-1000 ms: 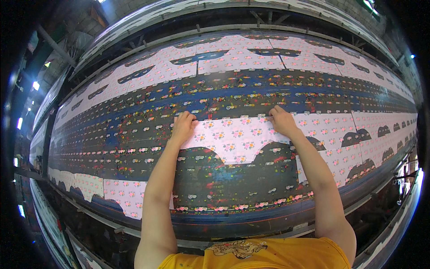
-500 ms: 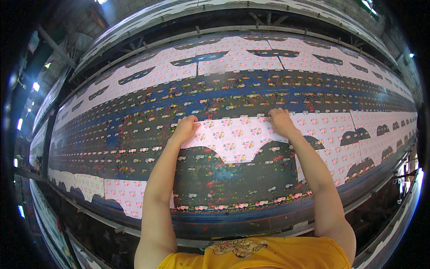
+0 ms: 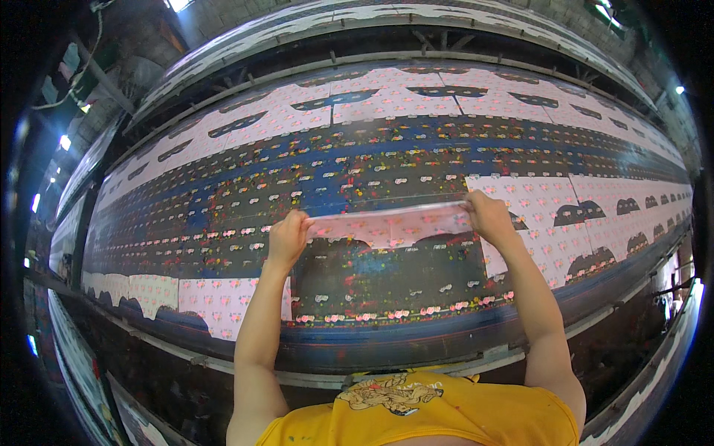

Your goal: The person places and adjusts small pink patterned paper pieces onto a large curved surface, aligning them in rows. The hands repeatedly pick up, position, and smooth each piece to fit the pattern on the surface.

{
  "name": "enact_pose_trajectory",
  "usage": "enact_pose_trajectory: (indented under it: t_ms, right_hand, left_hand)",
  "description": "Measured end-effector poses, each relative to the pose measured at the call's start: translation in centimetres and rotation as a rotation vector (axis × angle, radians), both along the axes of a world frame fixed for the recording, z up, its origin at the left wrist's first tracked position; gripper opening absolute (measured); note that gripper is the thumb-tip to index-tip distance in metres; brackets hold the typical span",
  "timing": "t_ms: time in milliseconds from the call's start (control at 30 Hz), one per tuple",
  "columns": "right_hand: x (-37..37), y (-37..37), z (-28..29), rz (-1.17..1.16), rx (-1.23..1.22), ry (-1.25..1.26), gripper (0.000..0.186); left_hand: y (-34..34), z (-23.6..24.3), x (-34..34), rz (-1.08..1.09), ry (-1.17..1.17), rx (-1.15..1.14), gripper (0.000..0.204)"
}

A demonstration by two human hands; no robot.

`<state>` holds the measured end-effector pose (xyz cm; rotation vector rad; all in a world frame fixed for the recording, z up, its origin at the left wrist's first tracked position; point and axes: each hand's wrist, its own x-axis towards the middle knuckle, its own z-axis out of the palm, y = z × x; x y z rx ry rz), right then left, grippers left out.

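Note:
Between my hands a pink floral fabric piece (image 3: 390, 223) is stretched, its far edge raised off the dark, paint-spotted table (image 3: 372, 279). My left hand (image 3: 288, 236) is closed on the piece's left corner. The right corner is pinched in my right hand (image 3: 489, 214), which stands over a neighbouring floral piece (image 3: 535, 195) lying flat. The held piece sags toward me, and its curved near edge hangs low over the table. Whether that near edge touches the surface I cannot tell.
More floral pieces (image 3: 398, 104) with curved cut-outs lie in a row along the far side. Another floral piece (image 3: 230, 301) lies at the near left, beside a paler cream one (image 3: 154, 296). A rail (image 3: 327, 380) runs along the table's near edge.
The fabric piece, flat on the table before, now has its far edge lifted and pulled slightly toward me. Both hands have come nearer, and their fingers have closed on its corners.

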<state>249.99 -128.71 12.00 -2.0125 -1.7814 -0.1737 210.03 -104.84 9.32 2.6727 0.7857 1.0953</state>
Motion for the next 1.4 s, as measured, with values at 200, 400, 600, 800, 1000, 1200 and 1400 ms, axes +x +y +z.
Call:
enact_pose_trajectory:
  t_ms: [200,400,600,800,1000,1200,1400]
  right_hand:
    - [-4.5,-10.1,4.9,0.156,0.146,-0.011,0.022]
    - [-7.2,-13.9,5.4,0.108,0.06,0.297,0.018]
    - [-6.4,-11.5,-3.2,0.077,-0.202,0.308,0.024]
    - [-5.8,-9.2,-6.9,-0.001,-0.232,0.335,0.025]
    - [-5.3,-9.8,-7.9,-0.197,-0.119,0.139,0.02]
    - [-9.8,-13.5,-6.4,0.23,-0.11,0.039,0.041]
    - [-6.4,-16.2,-8.3,0.0,-0.385,-0.099,0.057]
  left_hand:
    - [-8.6,4.8,-7.2,-0.042,0.037,0.155,0.016]
    - [-13.1,5.2,-9.9,-0.064,0.154,0.087,0.019]
    - [-11.7,-4.0,-9.4,0.001,0.408,-0.093,0.025]
    - [-9.2,-8.5,-8.1,0.007,0.541,-0.113,0.028]
    - [-10.0,-7.1,-7.0,0.08,0.545,-0.064,0.03]
    - [-14.4,-7.3,-5.9,-0.163,0.545,-0.075,0.058]
    - [-14.3,-8.0,-4.1,-0.153,0.688,-0.196,0.07]
